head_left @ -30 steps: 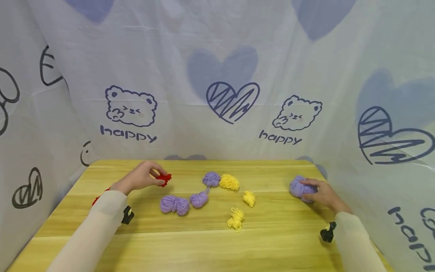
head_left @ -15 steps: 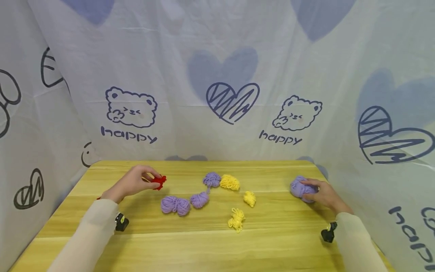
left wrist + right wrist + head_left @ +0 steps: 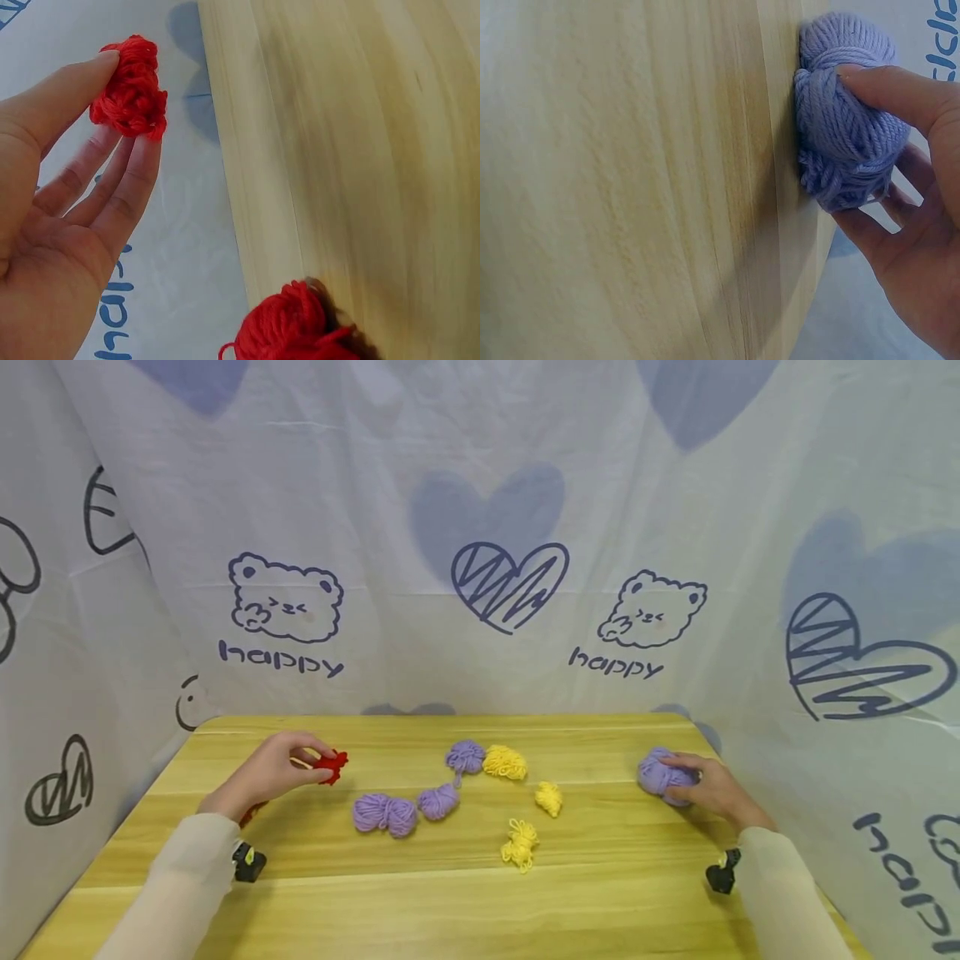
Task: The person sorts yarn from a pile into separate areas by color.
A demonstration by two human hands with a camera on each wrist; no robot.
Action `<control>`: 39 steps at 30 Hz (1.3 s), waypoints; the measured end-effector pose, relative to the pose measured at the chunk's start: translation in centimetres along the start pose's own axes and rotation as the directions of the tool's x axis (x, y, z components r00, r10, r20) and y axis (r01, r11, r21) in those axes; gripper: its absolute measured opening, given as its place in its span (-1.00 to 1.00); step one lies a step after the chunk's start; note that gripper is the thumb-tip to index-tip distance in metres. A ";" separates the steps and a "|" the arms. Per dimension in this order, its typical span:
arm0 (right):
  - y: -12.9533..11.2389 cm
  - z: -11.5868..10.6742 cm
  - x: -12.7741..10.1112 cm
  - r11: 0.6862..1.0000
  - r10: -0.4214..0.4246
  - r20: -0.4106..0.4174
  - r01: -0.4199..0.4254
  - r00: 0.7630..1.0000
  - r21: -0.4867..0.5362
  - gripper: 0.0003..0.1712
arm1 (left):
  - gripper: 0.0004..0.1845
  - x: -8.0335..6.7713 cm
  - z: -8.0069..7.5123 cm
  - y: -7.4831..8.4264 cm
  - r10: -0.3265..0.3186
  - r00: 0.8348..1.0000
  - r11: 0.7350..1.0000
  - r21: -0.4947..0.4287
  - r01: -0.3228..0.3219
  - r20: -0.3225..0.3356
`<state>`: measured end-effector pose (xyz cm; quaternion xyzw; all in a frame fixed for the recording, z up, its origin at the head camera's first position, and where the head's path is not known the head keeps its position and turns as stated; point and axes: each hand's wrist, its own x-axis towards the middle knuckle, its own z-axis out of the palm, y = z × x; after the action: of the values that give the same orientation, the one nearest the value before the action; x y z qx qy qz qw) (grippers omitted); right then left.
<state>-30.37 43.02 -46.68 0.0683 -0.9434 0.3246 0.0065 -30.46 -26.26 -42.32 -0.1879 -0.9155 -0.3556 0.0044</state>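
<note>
Seven yarn bundles (image 3: 438,800) lie between the hands on the table (image 3: 420,902).

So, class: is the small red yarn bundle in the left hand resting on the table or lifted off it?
Lifted. The left hand pinches the red yarn bundle between thumb and fingertips, clear of the wooden table.

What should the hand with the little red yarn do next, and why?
Probably set it down beside the other red yarn ball near the table's left edge. The left hand pinches a small red yarn bundle in the air, while purple and yellow bundles lie mid-table and the right hand holds a purple yarn ball.
</note>
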 end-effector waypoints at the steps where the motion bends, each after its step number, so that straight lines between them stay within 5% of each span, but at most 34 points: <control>1: 0.1 0.0 0.0 1.000 -0.003 -0.002 0.003 1.000 0.000 -0.28 | -0.74 -0.1 -0.1 -0.1 -0.001 1.000 1.000 -0.001 0.001 -0.002; 39: 0.0 0.0 0.1 0.999 0.037 0.018 -0.037 0.999 0.007 -0.27 | -0.71 -3.5 -1.4 -2.9 -0.070 0.998 0.991 0.118 0.070 -0.006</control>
<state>-30.47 43.02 -46.64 0.0536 -0.9433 0.3275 -0.0079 -28.41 -30.32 -43.65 -0.1547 -0.9409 -0.3011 0.0036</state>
